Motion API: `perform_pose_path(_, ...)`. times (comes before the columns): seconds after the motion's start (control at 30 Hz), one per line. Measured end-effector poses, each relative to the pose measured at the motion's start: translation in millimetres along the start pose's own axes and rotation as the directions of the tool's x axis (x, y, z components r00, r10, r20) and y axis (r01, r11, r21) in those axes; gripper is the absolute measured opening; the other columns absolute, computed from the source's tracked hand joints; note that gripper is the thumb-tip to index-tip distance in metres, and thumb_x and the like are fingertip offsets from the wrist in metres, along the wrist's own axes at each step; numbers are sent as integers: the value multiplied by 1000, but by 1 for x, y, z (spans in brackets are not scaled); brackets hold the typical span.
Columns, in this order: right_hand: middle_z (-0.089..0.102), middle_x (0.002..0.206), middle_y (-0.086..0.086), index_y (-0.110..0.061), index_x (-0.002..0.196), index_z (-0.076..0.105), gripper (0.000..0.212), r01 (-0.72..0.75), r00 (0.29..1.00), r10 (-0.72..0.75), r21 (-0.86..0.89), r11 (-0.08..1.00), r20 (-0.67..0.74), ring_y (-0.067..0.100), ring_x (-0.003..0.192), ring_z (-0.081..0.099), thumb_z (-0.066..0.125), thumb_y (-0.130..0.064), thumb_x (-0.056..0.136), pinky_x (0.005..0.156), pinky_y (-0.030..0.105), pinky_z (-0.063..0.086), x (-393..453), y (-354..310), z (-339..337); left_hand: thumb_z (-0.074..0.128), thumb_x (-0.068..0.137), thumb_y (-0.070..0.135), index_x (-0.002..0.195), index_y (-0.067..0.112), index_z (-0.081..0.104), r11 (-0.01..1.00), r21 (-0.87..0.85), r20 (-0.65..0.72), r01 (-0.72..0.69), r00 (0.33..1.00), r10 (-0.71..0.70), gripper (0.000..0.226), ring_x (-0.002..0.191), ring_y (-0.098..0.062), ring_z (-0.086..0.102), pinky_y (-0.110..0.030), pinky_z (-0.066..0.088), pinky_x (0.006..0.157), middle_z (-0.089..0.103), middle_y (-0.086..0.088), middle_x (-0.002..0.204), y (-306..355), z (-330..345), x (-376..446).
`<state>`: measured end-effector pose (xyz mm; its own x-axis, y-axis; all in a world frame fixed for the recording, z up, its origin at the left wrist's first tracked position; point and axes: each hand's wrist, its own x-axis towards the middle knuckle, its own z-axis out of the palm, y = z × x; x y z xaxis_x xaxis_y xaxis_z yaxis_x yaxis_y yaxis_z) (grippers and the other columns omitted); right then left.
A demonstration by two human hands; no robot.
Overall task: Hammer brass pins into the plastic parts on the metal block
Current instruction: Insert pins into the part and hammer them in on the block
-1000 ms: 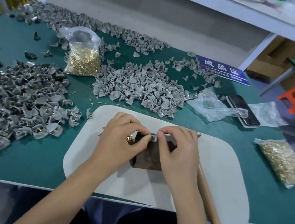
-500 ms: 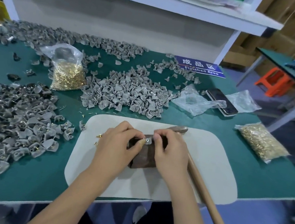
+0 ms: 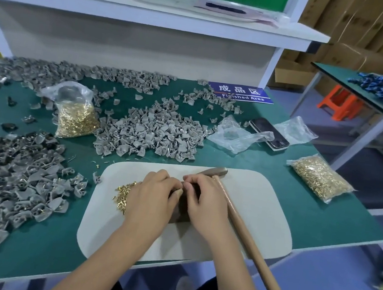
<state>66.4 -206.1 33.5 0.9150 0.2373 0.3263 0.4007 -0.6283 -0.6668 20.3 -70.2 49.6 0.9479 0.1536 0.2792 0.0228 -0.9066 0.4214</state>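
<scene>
head view: both hands sit lower centre of frame on the white mat (image 3: 263, 204), left hand (image 3: 150, 203) and right hand (image 3: 204, 205) curled over the dark metal block (image 3: 182, 213), fingertips meeting at its top; cannot tell what they pinch. loose brass pins (image 3: 123, 192) just left of the left hand, hammer (image 3: 240, 225) lying untouched just right of the right hand. grey plastic parts (image 3: 153, 132) piled mid-frame.

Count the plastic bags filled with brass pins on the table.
2. One bag of brass pins stands at the left, behind the dark parts pile. The other bag of pins lies at the table's right edge. The remaining clear bags by the phone look empty.
</scene>
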Motion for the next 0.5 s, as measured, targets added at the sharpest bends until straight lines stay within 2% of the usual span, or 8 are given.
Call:
perform_pose_path(0.1,72,106,-3,-14,97,69,7,34,997,-38,70,997,63,15,104,62,63,-10,96,92,28,46,0,5,-7,58,97,45,108,38,69,1000,7,6,26,1000,-26,17,104,-12,53,-34,49,75,53,11,98,1,-2,-2)
perform_pose_path(0.2,72,105,1,-11,96,67,7,112,990,-116,47,993,80,19,101,62,62,-6,96,88,23,43,2,9,-11,59,97,45,105,38,70,1000,8,-4,27,1000,-27,15,104,-12,54,-36,50,74,53,12,97,5,-3,-1)
perform_pose_path(0.3,73,101,3,-9,96,70,9,144,986,-149,67,987,68,24,98,64,64,-3,94,91,37,47,4,12,-9,59,97,44,105,38,69,999,35,-22,34,999,-33,14,104,-11,53,-34,48,72,54,12,98,4,-1,-1)
perform_pose_path(0.4,73,97,1,-13,94,71,10,163,986,-164,51,985,17,25,96,64,65,-6,93,94,52,45,1,12,-4,61,96,41,103,38,70,998,42,-44,39,998,-37,12,102,-12,54,-31,41,67,56,13,97,3,2,-3)
perform_pose_path(0.5,69,93,1,-14,91,72,10,210,978,-210,7,978,8,28,96,58,65,-7,92,91,52,44,-1,10,-4,64,94,39,100,37,72,997,44,-69,59,996,-56,10,95,-12,58,-29,35,65,60,13,95,4,3,-2)
